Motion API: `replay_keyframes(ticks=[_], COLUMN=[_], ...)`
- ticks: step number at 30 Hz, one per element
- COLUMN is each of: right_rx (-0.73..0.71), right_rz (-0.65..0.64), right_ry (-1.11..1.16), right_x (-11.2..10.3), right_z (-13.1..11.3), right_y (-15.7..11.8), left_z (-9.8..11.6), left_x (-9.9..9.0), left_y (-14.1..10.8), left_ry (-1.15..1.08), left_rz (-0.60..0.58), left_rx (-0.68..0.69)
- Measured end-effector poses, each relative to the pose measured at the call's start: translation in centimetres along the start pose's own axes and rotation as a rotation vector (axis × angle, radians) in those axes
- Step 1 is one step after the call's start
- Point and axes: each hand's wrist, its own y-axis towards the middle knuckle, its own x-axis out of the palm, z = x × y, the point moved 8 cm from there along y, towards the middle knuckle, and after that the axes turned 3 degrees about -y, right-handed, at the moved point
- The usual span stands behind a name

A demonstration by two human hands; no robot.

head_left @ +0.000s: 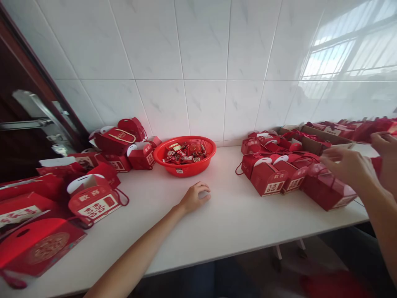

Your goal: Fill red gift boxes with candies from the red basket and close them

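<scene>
My left hand [194,198] rests on the white table [198,227], just in front of a red plastic basket [185,168]. Its fingers are slightly curled, the thumb stands apart, and I see nothing held. Wrapped sweets [187,154] in mostly red wrappers lie inside the basket. To the left are red gift boxes [96,200] with cord handles and white labels. More red gift boxes [268,178] stand right of the middle, several with rounded tops. My right hand is out of view; the two hands at the far right look like a co-worker's.
A co-worker's hands [349,167] are over the boxes at the right, partly blurred. Behind those boxes stands a brown cardboard carton [313,144] with red items. A tiled wall [204,99] borders the back. At the left is a dark door with a metal handle [26,124].
</scene>
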Motion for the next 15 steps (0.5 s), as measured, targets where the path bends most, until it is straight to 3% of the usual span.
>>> replay_keyframes(ticks=[2, 4, 7, 9, 12, 15], right_rx=[-0.053, -0.255, -0.576, -0.699, -0.801, -0.824], right_rz=[-0.056, -0.155, -0.494, -0.671, -0.853, -0.991], right_ry=[0.272, 0.565, 0.759, 0.787, 0.788, 0.787], right_x=[0.4, 1.3, 4.6, 7.3, 10.9, 13.5], right_z=[-3.4, -8.1, -14.8, -17.8, -20.7, -22.1], right_y=[-2.2, -5.1, -10.8, -14.3, -17.8, -19.4], left_z=[0.3, 0.6, 1.2, 1.7, 2.7, 4.0], left_x=[0.1, 0.1, -0.5, -1.8, -6.0, -12.8], left_y=[-0.1, -0.2, -0.3, -0.5, -1.5, -3.8], left_ry=[0.010, 0.025, 0.057, 0.084, 0.123, 0.234], left_rz=[0.002, 0.012, 0.043, 0.083, 0.164, 0.285], left_rx=[0.017, 0.033, 0.046, 0.045, 0.035, 0.017])
